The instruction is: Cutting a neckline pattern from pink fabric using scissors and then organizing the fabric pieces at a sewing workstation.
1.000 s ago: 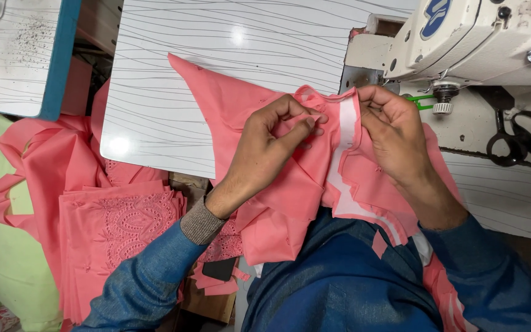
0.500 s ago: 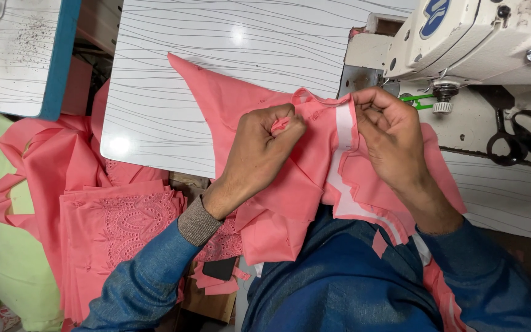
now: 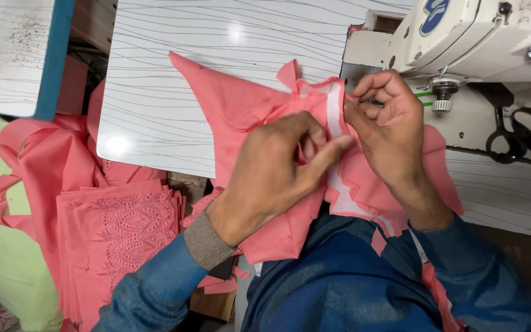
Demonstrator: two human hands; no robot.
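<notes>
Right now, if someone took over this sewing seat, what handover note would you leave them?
Left hand: pinching the pink fabric piece beside its white strip.
Right hand: gripping the same strip edge by the sewing machine.
The piece lies bunched on the white table, not under the needle. Scissors lie at right, and the embroidered pink stack at left.
Nothing visibly stitched; alignment looks unfinished.

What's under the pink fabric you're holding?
The pink fabric lies on the white table, which shows around its upper part. Lower down it drapes over the person's blue-clad lap. The left hand and right hand cover its middle.
</notes>
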